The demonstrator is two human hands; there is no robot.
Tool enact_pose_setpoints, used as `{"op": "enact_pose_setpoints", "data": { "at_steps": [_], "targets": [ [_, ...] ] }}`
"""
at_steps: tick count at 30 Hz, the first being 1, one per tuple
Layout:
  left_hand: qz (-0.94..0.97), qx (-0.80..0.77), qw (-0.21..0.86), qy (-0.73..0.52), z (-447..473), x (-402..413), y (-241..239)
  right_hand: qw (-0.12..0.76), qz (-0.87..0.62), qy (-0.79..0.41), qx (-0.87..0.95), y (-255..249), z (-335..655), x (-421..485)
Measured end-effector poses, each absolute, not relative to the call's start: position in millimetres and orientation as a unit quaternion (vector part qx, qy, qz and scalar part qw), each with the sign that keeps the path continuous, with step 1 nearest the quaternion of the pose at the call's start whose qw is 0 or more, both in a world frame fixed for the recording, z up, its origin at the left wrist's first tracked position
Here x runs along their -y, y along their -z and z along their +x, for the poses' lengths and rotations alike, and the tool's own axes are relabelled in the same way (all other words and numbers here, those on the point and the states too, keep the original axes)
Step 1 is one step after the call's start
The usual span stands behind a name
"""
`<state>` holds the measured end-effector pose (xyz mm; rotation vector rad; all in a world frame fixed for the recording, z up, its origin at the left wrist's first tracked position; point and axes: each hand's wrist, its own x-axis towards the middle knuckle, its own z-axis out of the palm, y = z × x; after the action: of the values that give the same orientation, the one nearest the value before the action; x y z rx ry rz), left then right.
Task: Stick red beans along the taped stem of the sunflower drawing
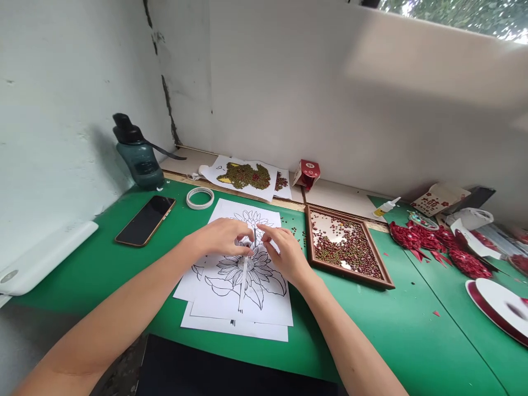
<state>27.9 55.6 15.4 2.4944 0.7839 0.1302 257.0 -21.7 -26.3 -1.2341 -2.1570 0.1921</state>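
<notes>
Sheets of white paper [268, 313] printed with black sunflower line drawings lie in a loose stack in front of me. Over the drawing, my left hand [225, 236] is closed in a pinch on a narrow white strip [244, 280] that looks like tape. The strip runs down across the flower's centre toward the lower part of the top sheet. Close beside it, my right hand [286, 253] has its fingertips drawn together above the upper petals; what is between them is too small to make out. A roll of white tape [200, 190] lies at the stack's upper left.
A phone [146, 221] and water bottle [140, 159] are on the left. To the right, a brown-framed tray [350, 275] holds red and green beans, some scattered beside it. Behind are a bean picture [247, 175], a glue bottle [386, 207], red decorations [421, 236] and a ribbon spool [501, 308].
</notes>
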Motion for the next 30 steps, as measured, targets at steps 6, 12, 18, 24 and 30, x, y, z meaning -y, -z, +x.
{"op": "enact_pose_setpoints", "data": {
  "at_steps": [6,12,18,24,30],
  "targets": [
    [0.934,-0.269,0.23,-0.055,27.5,-56.5,-10.6,0.321,-0.475,-0.077,0.815,28.7,259.8,20.7],
    [0.932,-0.271,0.233,-0.057,26.7,-55.7,-9.7,0.323,-0.473,-0.085,0.815,28.7,259.2,20.8],
    [0.924,-0.28,0.255,-0.053,25.6,-56.5,-11.8,0.331,-0.477,-0.082,0.81,29.8,259.7,20.1],
    [0.907,-0.294,0.298,-0.045,23.9,-58.2,-12.6,0.329,-0.484,-0.08,0.807,31.2,260.5,20.0],
    [0.898,-0.3,0.32,-0.038,24.1,-58.8,-11.1,0.332,-0.479,-0.08,0.809,29.8,258.6,20.4]
  ]
}}
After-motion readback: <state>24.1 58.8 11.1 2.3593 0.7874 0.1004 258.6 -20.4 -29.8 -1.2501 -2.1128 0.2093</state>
